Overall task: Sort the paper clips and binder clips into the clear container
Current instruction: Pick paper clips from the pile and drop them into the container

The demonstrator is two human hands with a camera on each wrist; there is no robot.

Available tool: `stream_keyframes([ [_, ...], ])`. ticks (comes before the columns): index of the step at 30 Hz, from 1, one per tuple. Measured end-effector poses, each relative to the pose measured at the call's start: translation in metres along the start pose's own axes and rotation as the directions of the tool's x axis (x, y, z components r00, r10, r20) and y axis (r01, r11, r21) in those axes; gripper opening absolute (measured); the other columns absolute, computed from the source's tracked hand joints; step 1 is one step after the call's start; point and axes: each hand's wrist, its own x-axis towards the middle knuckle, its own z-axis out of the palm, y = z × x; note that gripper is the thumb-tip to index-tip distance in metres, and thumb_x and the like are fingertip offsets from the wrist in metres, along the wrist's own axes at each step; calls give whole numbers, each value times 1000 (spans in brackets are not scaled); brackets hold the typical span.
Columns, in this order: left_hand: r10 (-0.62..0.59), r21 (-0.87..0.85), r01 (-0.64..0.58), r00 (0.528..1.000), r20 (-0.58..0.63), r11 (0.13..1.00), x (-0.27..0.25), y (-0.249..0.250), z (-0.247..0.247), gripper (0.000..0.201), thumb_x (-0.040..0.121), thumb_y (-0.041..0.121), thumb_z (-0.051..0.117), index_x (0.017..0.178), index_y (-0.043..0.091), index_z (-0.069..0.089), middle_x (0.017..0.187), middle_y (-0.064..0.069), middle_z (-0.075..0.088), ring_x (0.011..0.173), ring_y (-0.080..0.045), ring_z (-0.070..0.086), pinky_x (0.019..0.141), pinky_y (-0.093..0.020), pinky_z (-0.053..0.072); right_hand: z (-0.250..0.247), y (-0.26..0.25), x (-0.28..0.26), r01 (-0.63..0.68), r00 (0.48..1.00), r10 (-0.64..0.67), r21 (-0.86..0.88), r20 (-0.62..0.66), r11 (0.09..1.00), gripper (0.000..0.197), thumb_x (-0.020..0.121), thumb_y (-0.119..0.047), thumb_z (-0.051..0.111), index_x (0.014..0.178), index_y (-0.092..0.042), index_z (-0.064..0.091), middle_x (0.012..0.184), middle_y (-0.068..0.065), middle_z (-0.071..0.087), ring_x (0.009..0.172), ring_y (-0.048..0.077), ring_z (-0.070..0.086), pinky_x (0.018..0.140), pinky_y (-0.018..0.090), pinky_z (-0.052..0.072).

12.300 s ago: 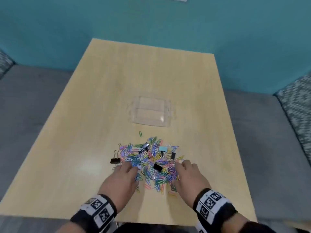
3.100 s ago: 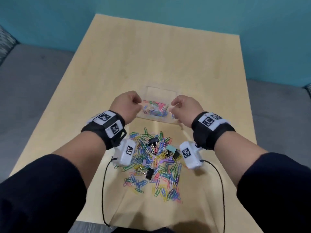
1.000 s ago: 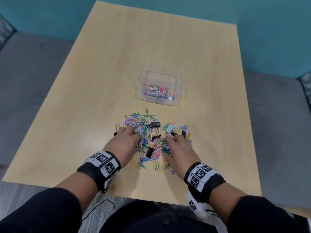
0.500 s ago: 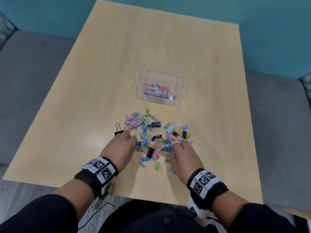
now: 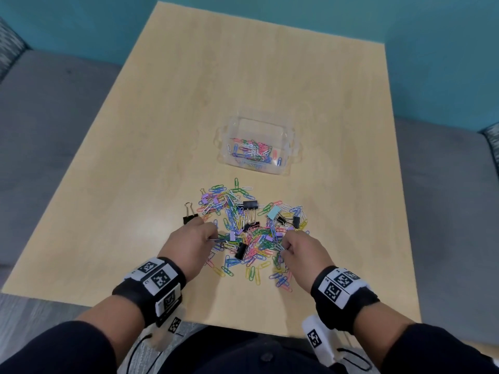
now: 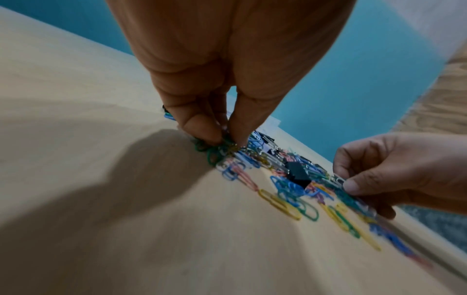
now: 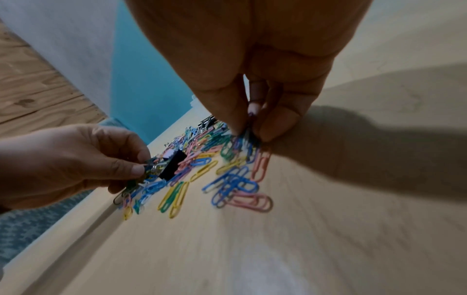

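A heap of coloured paper clips (image 5: pixel 251 233) mixed with black binder clips (image 5: pixel 241 251) lies on the wooden table (image 5: pixel 243 90). The clear container (image 5: pixel 289 157), farther back, holds several paper clips. My left hand (image 5: pixel 213 237) pinches a bunch of paper clips (image 6: pixel 225 144) at the heap's left edge. At the heap's right edge my right hand (image 5: pixel 285 245) pinches another bunch of clips (image 7: pixel 248 131). A light blue binder clip (image 5: pixel 274 212) and a black one (image 5: pixel 249 204) lie further up the heap.
One black binder clip (image 5: pixel 189 216) stands apart at the heap's left, just beyond my left knuckles. Grey cushions (image 5: pixel 54 117) flank the table on both sides. A teal wall (image 5: pixel 432 49) rises behind the table's far edge.
Both hands have drawn back slightly toward me at the heap's near edge and their fingers have closed into pinches on paper clips. The container and heap stay in place.
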Motion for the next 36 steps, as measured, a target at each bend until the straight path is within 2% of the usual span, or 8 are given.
stream_keyframes([
  [5,-139,-215,140,990,19,967,2,-5,-6,15,81,14,62,73,27,62,72,7,59,66,-13,56,58,-25,40,-7,5,4,-100,995,90,268,51,958,14,81,-13,61,72,-20,52,62,-4,54,53,16,50,56,34,49],
  [9,-254,-492,263,963,85,830,3,-9,-18,18,78,5,66,67,19,64,51,7,55,47,-14,53,51,-24,45,-21,9,8,-171,980,105,459,166,872,15,80,-6,62,71,-16,54,58,1,51,47,18,47,48,28,44],
  [15,-207,-665,268,963,171,697,13,-4,-58,9,75,-2,71,74,4,65,58,-11,56,50,-20,52,49,-25,47,-61,2,21,-177,954,16,521,298,835,13,80,-2,65,76,-9,56,52,6,53,42,20,49,53,39,40],
  [18,-180,-709,210,977,119,673,34,12,-84,9,79,-7,67,75,0,63,58,-13,58,51,-19,54,46,-22,49,-90,-13,40,-110,970,-33,555,241,825,12,82,3,65,78,-4,56,51,6,57,43,18,54,49,33,44],
  [25,-174,-676,70,981,-87,734,134,52,-118,19,79,-7,65,68,8,61,61,-11,58,45,-14,54,46,-22,52,-137,-54,120,-32,999,52,628,-13,778,20,83,7,64,74,-8,53,59,10,53,47,18,52,45,27,52],
  [28,-157,-622,70,984,-87,780,163,71,-112,19,80,-3,65,69,11,61,67,-11,59,45,-14,55,53,-28,57,-137,-69,144,-37,995,86,602,-53,797,20,83,3,65,74,-9,53,64,11,56,49,19,55,53,32,57],
  [32,-120,-520,72,991,-59,851,165,75,-104,19,84,2,59,90,18,66,78,-3,60,64,-24,65,68,-43,59,-134,-77,147,-56,996,85,595,-20,802,7,87,-2,63,92,-6,62,80,17,61,65,26,63,72,47,59],
  [36,-141,-465,74,984,-109,882,121,45,-105,23,86,3,53,98,19,66,85,2,62,67,-21,67,67,-39,59,-133,-38,117,-47,990,102,469,-93,882,23,91,-10,54,113,-12,62,92,9,68,78,28,67,77,48,57],
])
